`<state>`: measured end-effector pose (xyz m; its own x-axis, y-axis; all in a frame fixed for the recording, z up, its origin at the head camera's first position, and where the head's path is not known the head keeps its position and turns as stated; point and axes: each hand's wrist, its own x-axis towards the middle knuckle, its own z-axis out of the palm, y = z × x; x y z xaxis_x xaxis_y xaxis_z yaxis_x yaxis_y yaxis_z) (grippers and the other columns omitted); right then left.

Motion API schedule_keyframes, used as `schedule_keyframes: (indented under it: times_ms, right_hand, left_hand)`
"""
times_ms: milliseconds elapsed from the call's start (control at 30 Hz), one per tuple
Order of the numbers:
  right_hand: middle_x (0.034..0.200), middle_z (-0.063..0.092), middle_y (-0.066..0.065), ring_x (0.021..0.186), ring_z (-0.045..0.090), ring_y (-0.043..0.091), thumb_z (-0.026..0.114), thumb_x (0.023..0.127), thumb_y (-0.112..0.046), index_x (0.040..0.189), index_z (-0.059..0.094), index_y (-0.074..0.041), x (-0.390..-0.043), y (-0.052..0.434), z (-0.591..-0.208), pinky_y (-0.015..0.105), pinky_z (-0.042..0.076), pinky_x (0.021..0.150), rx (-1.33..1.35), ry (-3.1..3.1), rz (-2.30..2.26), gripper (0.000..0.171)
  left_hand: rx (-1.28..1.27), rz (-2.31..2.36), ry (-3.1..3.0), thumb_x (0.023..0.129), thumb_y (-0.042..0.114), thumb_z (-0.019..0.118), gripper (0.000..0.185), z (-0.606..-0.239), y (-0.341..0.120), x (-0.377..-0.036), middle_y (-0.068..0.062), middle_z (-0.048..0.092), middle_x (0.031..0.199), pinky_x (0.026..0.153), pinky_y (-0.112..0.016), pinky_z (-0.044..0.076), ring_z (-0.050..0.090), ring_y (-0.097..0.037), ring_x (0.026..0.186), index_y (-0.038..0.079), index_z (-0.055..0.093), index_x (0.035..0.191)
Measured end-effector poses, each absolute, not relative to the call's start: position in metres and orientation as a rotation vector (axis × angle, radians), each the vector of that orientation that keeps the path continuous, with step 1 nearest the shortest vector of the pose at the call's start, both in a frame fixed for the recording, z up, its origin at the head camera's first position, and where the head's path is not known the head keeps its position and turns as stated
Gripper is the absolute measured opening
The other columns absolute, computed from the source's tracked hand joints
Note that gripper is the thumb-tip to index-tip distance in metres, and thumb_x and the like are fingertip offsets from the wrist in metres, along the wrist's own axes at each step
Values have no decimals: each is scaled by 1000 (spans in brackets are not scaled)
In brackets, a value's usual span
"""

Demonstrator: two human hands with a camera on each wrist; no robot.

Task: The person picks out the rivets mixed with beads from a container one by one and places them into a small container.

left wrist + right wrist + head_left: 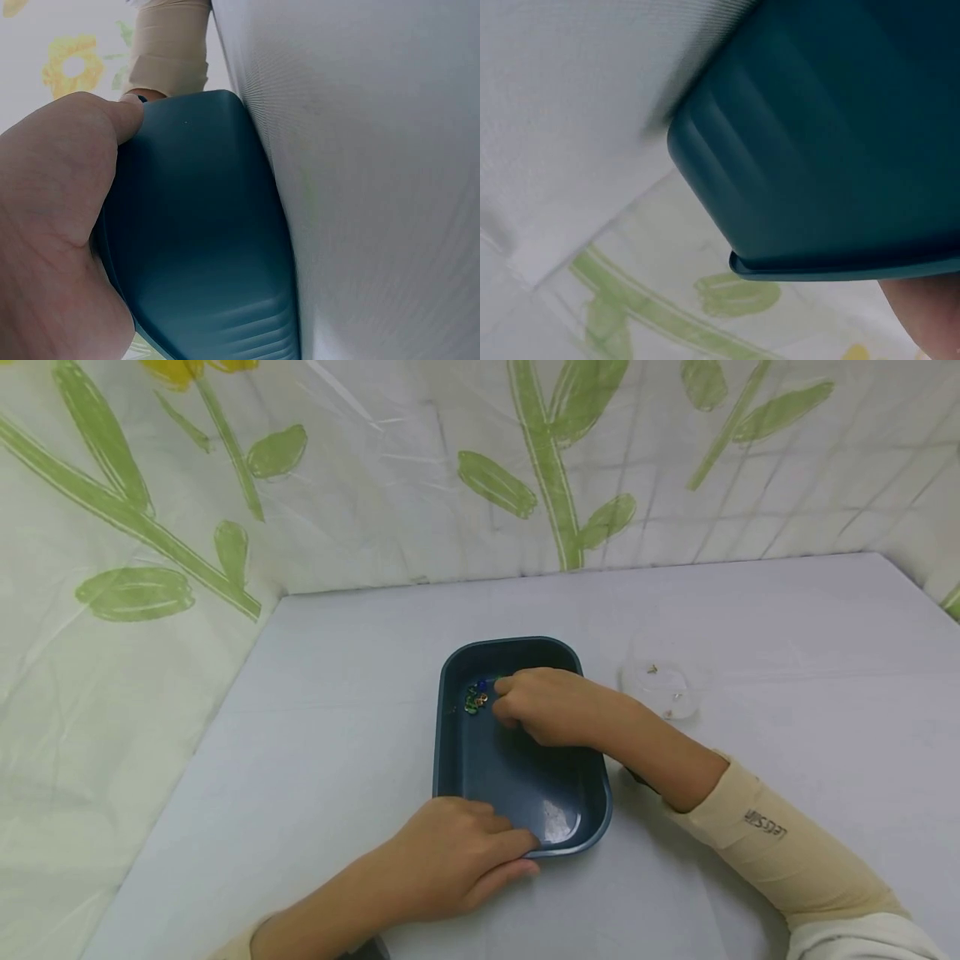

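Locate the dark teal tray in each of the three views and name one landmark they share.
Head: the teal tray sits mid-table, left hand holding its near rim, right hand inside by the small beads.
Left wrist: its outer wall fills the centre, thumb on the rim.
Right wrist: its wall and rim fill the upper right.
Shared landmark: the green leaf-print backdrop.
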<state>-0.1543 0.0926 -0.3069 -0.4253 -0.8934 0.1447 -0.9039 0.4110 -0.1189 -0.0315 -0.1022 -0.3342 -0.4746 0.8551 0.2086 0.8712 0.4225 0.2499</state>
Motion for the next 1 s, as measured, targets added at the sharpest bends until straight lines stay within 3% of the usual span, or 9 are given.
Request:
schedule_keyframes:
  times_ms: [1000]
  right_hand:
    - [75,50,-4,67,52,15,64,85,15,72,63,-12,-148,111,-279,27,46,64,1615,-2524,298,30]
  left_hand:
    - [-1588,-509,-2575,106,38,49,27,-336,-103,-32,14,47,65,54,-13,27,40,0,59,20,64,93]
